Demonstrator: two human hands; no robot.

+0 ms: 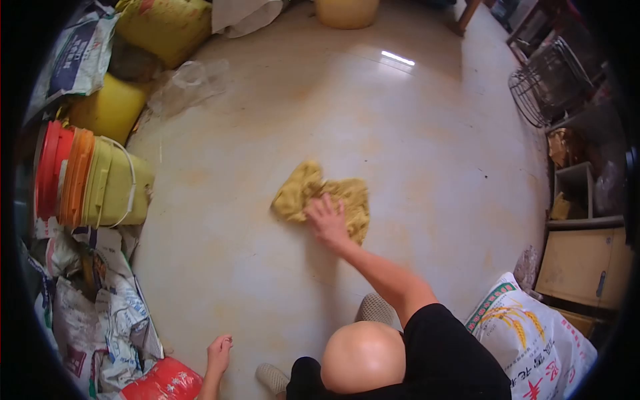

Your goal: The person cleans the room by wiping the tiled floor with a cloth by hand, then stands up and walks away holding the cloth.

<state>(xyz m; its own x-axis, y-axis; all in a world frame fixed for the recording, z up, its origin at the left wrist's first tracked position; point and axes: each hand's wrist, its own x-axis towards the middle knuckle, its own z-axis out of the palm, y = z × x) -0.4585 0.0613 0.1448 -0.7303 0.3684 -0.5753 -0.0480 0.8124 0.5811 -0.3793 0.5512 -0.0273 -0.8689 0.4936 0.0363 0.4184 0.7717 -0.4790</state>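
A crumpled yellow cloth (350, 200) lies on the pale tiled floor (427, 147) in the middle of the view. Down on the cloth is my right hand (327, 217), its fingers bent into the folds and gripping them against the floor. My left hand (219, 351) hangs at the lower left, apart from the cloth, with the fingers curled in and nothing visible in them. A red packet (163, 381) lies close to it on the left. Between my arms show my bare knee (363, 360) and light slip-on shoes (272, 377).
Stacked buckets (113, 180), yellow containers (110, 110) and crumpled sacks (120, 313) line the left side. A clear plastic bag (190, 87) lies by them. At the right stand a printed white sack (533, 333), a wooden cabinet (577, 267) and a wire rack (533, 90).
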